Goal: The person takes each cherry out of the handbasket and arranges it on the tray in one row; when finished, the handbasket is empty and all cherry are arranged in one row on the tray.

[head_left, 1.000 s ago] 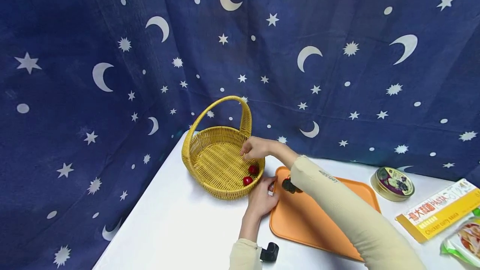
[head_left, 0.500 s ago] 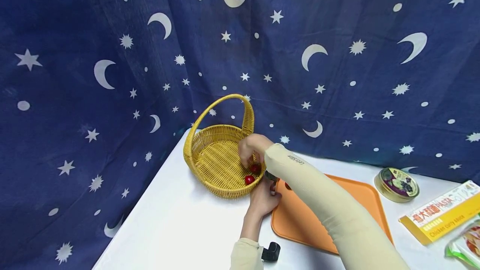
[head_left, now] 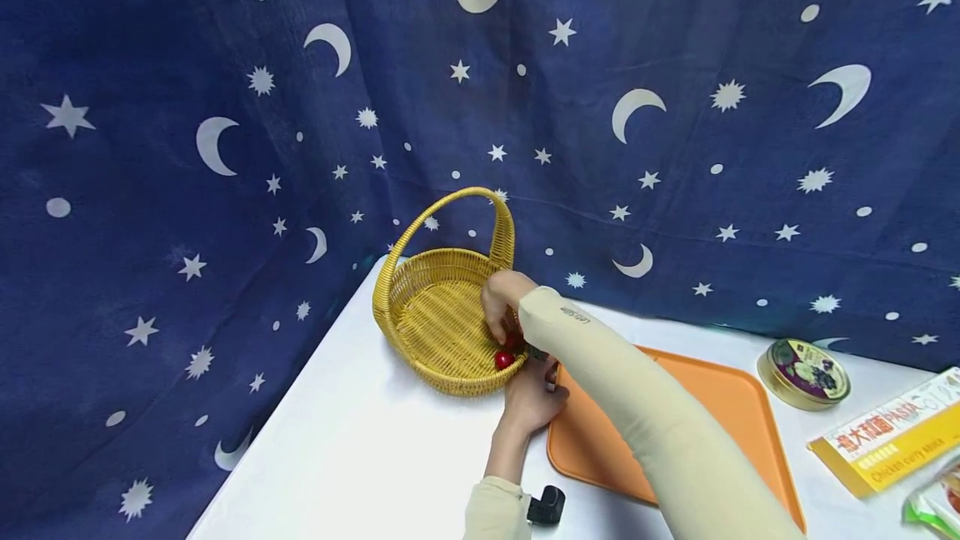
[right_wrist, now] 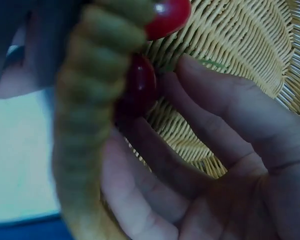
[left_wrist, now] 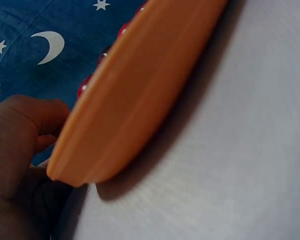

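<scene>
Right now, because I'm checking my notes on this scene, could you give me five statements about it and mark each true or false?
1. The right hand reaches into the wicker basket. True.
2. The tray is blue. False: it is orange.
3. Red fruits lie inside the basket. True.
4. The round tin is inside the basket. False: it sits on the table.
5. The basket's handle is folded flat. False: it arches upright.

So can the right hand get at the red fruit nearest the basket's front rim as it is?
Probably yes: the right hand is inside the basket, and the head view shows nothing covering the front red fruit. The other red fruit nearby may crowd it slightly.
</scene>
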Demonstrator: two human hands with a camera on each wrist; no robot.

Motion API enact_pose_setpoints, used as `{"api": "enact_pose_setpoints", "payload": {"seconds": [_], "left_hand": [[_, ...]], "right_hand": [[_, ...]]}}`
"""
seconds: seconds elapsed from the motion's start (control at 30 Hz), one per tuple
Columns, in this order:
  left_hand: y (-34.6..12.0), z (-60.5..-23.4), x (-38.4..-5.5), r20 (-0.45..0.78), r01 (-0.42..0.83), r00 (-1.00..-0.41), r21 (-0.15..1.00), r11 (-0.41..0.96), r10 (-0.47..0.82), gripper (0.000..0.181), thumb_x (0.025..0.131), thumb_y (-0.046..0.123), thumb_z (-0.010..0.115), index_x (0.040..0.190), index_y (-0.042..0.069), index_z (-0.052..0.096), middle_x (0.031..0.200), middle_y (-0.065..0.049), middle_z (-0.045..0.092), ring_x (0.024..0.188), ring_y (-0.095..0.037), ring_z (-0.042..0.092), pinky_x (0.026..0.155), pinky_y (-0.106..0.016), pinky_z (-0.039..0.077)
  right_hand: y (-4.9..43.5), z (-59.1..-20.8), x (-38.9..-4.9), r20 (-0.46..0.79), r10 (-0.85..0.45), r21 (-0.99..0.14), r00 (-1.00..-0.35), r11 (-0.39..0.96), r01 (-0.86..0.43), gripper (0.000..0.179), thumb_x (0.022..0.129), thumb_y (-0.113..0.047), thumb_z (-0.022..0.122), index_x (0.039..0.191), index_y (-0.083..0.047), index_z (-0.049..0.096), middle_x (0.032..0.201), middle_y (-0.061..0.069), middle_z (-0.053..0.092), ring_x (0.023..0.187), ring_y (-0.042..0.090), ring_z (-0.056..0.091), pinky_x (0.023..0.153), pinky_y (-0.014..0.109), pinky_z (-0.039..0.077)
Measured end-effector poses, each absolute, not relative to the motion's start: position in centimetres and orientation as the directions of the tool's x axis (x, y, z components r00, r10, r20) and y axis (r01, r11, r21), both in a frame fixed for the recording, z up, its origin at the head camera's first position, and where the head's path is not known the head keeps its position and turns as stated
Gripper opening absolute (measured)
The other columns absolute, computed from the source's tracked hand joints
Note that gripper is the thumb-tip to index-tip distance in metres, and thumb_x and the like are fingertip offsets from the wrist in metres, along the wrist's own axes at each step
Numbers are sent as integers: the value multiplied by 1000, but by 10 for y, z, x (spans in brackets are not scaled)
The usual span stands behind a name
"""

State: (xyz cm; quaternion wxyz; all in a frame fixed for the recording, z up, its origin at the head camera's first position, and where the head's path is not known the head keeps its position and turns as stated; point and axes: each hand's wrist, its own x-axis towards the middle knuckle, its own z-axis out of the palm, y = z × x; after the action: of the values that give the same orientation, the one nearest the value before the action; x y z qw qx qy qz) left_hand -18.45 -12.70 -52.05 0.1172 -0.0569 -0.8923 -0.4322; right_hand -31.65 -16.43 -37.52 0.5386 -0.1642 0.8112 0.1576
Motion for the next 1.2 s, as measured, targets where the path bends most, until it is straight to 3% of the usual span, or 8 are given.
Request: {"api": "enact_pose_setpoints", "payload": {"seconds": [0.2, 0.37, 0.5, 0.73, 0.83, 0.93, 1.03, 1.2], "left_hand": [[-117, -516, -187, 274, 236, -961, 736, 635, 39, 13, 72, 13, 67, 82, 15, 58, 67, 8, 44, 57, -3, 38, 52, -21, 30], [-114, -514, -188, 255, 223, -966, 754, 618, 37, 16, 72, 12, 65, 88, 14, 61, 65, 8, 43, 54, -3, 36, 51, -21, 28], [-115, -513, -188, 231, 200, -973, 779, 595, 24, 9, 73, 12, 64, 81, 12, 60, 63, 9, 40, 53, -4, 36, 49, -22, 27], [-123, -516, -189, 265, 209, -964, 779, 591, -8, 13, 70, 10, 65, 64, 13, 53, 62, 7, 44, 59, -6, 40, 52, -23, 30], [-126, -520, -188, 265, 215, -964, 780, 587, 1, 3, 69, 10, 64, 72, 10, 62, 69, 3, 52, 65, -7, 46, 55, -23, 35], [-125, -524, -185, 259, 214, -966, 773, 598, 11, 28, 72, 11, 64, 98, 9, 72, 81, 1, 59, 74, -8, 52, 61, -23, 40], [-124, -524, -184, 251, 209, -968, 778, 593, 11, 46, 73, 11, 66, 119, 9, 70, 86, 1, 62, 77, -9, 55, 64, -24, 42], [-122, -522, -185, 267, 216, -964, 770, 600, 5, 48, 71, 9, 66, 119, 7, 69, 85, 0, 59, 77, -12, 54, 65, -26, 41]], "right_hand": [[-163, -376, -313, -916, 102, 231, -387, 925, -302, 41, 94, -17, 65, 131, -1, 60, 135, 5, 58, 123, 13, 50, 103, 27, 40], [-157, -378, -317, -920, 121, 237, -372, 929, -284, 30, 93, -17, 66, 118, -1, 64, 112, 5, 63, 98, 13, 57, 85, 23, 47], [-146, -374, -319, -918, -61, 92, -392, 929, -360, 17, 91, -21, 69, 97, -5, 68, 91, 5, 63, 78, 14, 56, 67, 24, 46], [-127, -372, -315, -734, -454, -285, -505, 881, -378, 10, 85, -19, 74, 83, -9, 72, 88, 9, 70, 72, 19, 64, 72, 31, 54], [-119, -372, -310, -671, -555, -407, -492, 830, -381, 9, 87, -15, 70, 88, -7, 73, 88, 8, 71, 76, 22, 69, 72, 33, 56], [-105, -370, -306, -620, -623, -503, -476, 782, -368, 10, 89, -12, 67, 93, -5, 73, 88, 6, 70, 78, 24, 70, 68, 33, 57], [-85, -363, -304, -564, -666, -574, -488, 741, -348, 10, 89, -9, 66, 96, -3, 70, 87, 8, 70, 77, 24, 70, 66, 35, 56], [-37, -353, -303, -430, -718, -670, -547, 660, -340, 14, 87, -7, 69, 99, -2, 67, 80, 7, 70, 73, 21, 67, 65, 37, 56]]}}
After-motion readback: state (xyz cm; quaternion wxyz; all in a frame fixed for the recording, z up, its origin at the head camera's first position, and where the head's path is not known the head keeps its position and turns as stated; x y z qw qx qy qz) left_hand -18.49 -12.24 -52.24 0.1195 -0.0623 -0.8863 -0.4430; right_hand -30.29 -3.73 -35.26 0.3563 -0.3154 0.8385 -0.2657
